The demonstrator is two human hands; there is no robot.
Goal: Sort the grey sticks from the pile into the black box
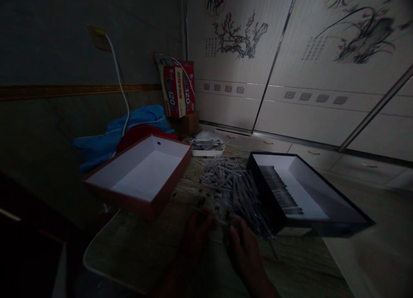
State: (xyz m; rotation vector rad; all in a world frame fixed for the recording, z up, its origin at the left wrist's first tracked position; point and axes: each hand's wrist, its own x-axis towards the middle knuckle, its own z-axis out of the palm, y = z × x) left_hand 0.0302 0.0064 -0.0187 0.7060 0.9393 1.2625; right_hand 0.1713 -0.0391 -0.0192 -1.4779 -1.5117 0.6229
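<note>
In dim light, my left hand (197, 229) and my right hand (241, 244) are close together above the near part of the table. The fingers of both are closed in a pinch. A thin pale pen-like tube (220, 221) shows between them, its ends hidden by the fingers. Just beyond lies a loose heap of slim translucent pen-like tubes (230, 182). Several small black pieces (200, 201) are scattered at its left side. To the right, a row of dark pen-like sticks (280, 190) lies side by side inside a black box (322, 227).
An open red-brown box (155, 203) with a white inside stands at the left. Behind the heap is a white tray (208, 153) of more tubes. Blue cloth (138, 117), red cartons (179, 89) and a white cable (118, 70) are farther back, before cabinet doors (226, 109).
</note>
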